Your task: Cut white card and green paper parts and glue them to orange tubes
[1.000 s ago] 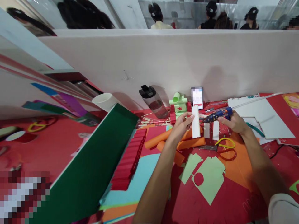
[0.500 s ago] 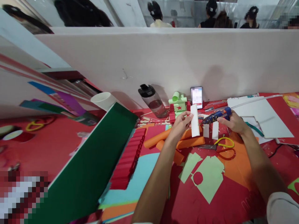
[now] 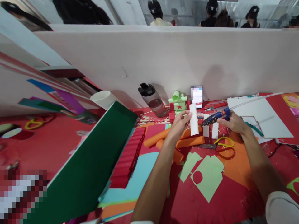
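White partition (image 3: pixel 140 53): fills the upper half of my head view; several people's heads show beyond it, no detail readable.
Red table (image 3: pixel 53 141): runs along the partition's foot, crowded with paper and tools.
Green board (image 3: pixel 88 155): slants across the left side, well apart from both hands.
Pale green paper (image 3: pixel 209 183): cut sheet, flat, closer to the wearer than the hands.
Orange rolls (image 3: pixel 191 142): lie just under the held work, partly behind the left forearm.
Glue gun (image 3: pixel 213 118): long axis runs from the right hand down and leftward; a pale rod (image 3: pixel 257 100) extends behind it.
Right hand (image 3: pixel 234 123): wrapped round the gun's rear; I cannot see the trigger.
Left hand (image 3: pixel 182 122): thumb and fingers pinch the white strip (image 3: pixel 193 119) by its left edge.
White strip: between the hands, raised, long axis near upright; the left hand is nearer, touching it.
Nozzle (image 3: pixel 202 124): just beside the strip's right edge, lower half; contact, I cannot tell.
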The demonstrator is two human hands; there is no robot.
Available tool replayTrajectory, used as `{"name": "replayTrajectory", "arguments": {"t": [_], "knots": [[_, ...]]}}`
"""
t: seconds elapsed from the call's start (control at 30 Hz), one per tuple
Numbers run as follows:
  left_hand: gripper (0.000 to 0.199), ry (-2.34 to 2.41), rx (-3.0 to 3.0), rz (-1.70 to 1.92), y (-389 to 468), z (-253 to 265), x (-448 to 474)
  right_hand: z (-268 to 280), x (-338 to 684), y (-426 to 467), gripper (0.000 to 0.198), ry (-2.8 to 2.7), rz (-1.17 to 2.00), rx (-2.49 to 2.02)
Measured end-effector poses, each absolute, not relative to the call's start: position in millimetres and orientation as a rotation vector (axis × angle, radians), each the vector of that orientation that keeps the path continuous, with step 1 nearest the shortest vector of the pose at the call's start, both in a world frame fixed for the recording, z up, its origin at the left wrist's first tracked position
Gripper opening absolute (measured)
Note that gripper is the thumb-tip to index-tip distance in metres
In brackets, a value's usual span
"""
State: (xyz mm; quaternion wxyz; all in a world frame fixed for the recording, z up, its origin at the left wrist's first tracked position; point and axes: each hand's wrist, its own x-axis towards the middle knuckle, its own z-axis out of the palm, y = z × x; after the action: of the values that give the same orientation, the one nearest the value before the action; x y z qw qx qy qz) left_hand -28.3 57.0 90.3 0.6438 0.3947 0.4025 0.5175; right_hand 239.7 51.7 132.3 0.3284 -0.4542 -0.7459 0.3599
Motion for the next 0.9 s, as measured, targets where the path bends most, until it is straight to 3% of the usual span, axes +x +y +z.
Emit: {"name": "replayTrajectory", "arguments": {"t": [0.57, 0.9], "knots": [[0.053, 0.919, 0.894, 1.161, 54.7, 94.8, -26.1, 131.1, 235.3, 52.0, 0.031, -1.911, 0.861, -1.145], [0.048, 0.894, 0.878, 1.2, 57.6, 87.3, -28.6, 135.1, 238.7, 49.9, 0.038, -2.023, 0.965, -1.12]]}}
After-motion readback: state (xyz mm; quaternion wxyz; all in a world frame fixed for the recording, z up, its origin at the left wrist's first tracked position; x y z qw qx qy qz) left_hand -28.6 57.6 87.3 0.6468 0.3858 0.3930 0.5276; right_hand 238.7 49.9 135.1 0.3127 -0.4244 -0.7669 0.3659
